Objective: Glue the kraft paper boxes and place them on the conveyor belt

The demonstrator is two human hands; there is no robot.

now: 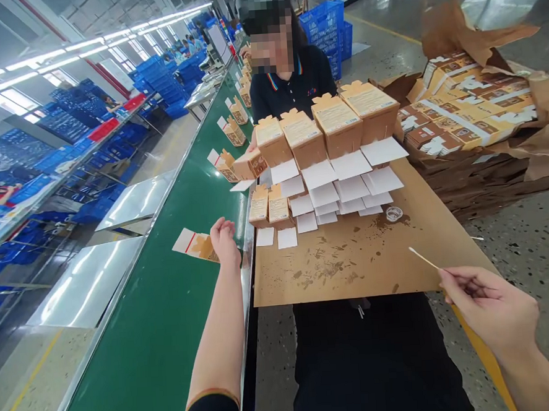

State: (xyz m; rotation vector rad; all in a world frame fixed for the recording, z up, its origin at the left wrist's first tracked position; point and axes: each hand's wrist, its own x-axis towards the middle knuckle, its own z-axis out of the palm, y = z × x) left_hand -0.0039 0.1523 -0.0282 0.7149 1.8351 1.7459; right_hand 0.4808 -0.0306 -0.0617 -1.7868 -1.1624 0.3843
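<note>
My right hand point(490, 307) pinches a cotton swab point(424, 258), whose tip points up and left over the brown board's right side. Over the green belt, my left hand point(225, 242) has its fingers curled, right beside a small tan carton point(202, 246) with a white flap marked by a red line. The hand covers the carton's right end, so what the fingers hold, if anything, is hidden. Stacked tan cartons point(298, 139) with white flaps hanging toward me stand on the brown board point(326, 283). Near their right end sits a small clear round dish point(394, 213) among wet spots.
The green belt point(155, 312) runs away on my left, carrying more cartons point(233, 132). A co-worker point(290, 80) in a dark shirt sits behind the stack. Flat cartons point(473, 113) in torn brown paper lie at right. Blue crates point(324, 29) stand farther back.
</note>
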